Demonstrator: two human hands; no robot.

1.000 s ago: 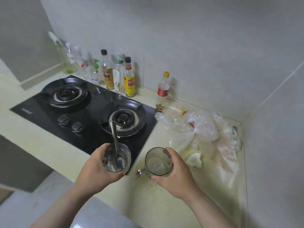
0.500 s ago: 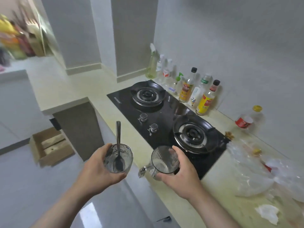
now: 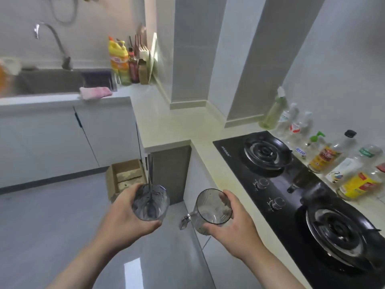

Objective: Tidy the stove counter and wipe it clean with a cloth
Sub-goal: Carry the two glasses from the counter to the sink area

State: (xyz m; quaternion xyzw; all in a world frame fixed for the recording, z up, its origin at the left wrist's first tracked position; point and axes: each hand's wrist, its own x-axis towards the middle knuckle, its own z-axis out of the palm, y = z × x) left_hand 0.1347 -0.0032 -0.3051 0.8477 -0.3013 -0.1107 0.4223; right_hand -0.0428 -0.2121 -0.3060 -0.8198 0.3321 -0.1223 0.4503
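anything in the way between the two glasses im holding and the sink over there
Nothing visible blocks the way. The left hand holds the glass with a spoon and the right hand the dark glass, both over open floor. The sink lies across that floor; only a pink cloth sits at its counter edge, and a cardboard box stands aside.

Pale counter [image 3: 166, 130], black stove [image 3: 300, 195], bottles [image 3: 320, 157]

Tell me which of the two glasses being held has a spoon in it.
The clear glass in the left hand; a metal spoon stands in it. The handled glass cup in the right hand looks empty.
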